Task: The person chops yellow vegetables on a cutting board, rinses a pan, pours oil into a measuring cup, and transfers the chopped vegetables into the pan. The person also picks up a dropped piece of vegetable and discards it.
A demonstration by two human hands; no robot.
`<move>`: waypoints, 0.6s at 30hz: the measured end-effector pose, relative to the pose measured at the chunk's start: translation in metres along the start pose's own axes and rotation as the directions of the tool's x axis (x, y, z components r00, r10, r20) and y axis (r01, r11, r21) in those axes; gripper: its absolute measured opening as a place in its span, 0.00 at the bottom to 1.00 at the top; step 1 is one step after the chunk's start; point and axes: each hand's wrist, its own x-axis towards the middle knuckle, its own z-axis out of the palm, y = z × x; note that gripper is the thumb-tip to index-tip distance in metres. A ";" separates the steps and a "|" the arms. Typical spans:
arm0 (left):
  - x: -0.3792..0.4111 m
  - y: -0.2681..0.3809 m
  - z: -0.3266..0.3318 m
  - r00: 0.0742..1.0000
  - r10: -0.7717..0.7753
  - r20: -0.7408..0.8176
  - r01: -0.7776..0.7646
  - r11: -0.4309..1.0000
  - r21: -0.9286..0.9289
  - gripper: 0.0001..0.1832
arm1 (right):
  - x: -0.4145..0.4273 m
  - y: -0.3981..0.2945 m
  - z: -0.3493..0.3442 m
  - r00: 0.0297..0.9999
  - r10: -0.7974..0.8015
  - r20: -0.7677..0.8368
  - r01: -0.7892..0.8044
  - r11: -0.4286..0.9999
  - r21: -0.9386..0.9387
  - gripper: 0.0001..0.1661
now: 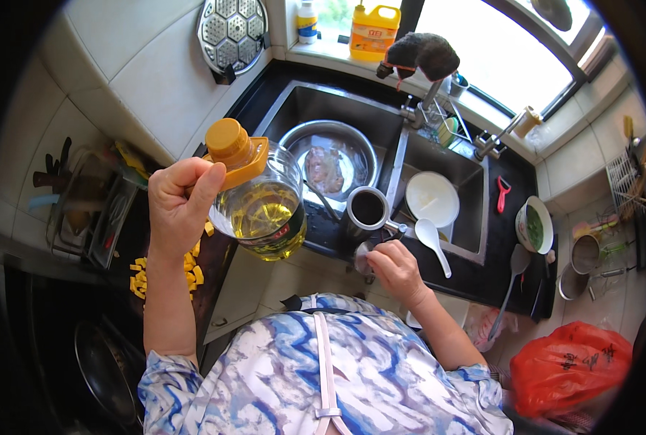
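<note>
My left hand (184,204) grips the orange handle of a clear plastic bottle of yellow cooking oil (263,212), with its orange cap on. The bottle is held up at the front of the counter. My right hand (396,269) pinches a small round metal lid (363,258). Just beyond it, a stainless steel pot with a side handle (367,207) stands without a lid at the sink's front edge, dark inside. A white spoon (433,246) lies right of the pot, beside a white bowl (432,199) in the right sink basin.
A metal basin (371,144) with water and meat sits in the left sink. Cut yellow pieces (138,280) lie on the left board. On the right are a red peeler (501,194), a bowl of greens (534,224), a spatula (519,261) and a red plastic bag (570,370). A wok (105,370) stands lower left.
</note>
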 end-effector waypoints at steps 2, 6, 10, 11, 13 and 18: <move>-0.002 -0.002 0.001 1.000 0.028 -0.010 -0.027 1.000 0.013 0.11 | -0.001 0.003 0.003 0.992 -0.050 0.114 0.064 0.991 -0.121 0.11; -0.006 -0.009 0.004 0.993 0.116 -0.025 -0.114 0.991 0.068 0.09 | -0.009 0.008 0.018 0.988 0.035 0.148 0.017 0.941 -0.338 0.07; -0.014 -0.019 0.015 0.939 0.343 -0.016 -0.328 0.911 0.250 0.06 | -0.021 0.009 0.035 0.966 0.170 0.193 -0.062 0.883 -0.465 0.10; -0.016 -0.020 0.017 0.929 0.370 0.006 -0.355 0.886 0.297 0.06 | -0.024 0.009 0.039 0.964 0.169 0.204 -0.045 0.864 -0.502 0.09; -0.021 -0.022 0.022 0.913 0.408 -0.003 -0.383 0.859 0.339 0.06 | -0.027 0.012 0.046 0.960 0.164 0.226 -0.004 0.817 -0.577 0.07; -0.030 -0.034 0.028 0.882 0.467 -0.056 -0.416 0.830 0.373 0.06 | -0.021 0.012 0.046 0.942 0.174 0.287 0.028 0.811 -0.584 0.06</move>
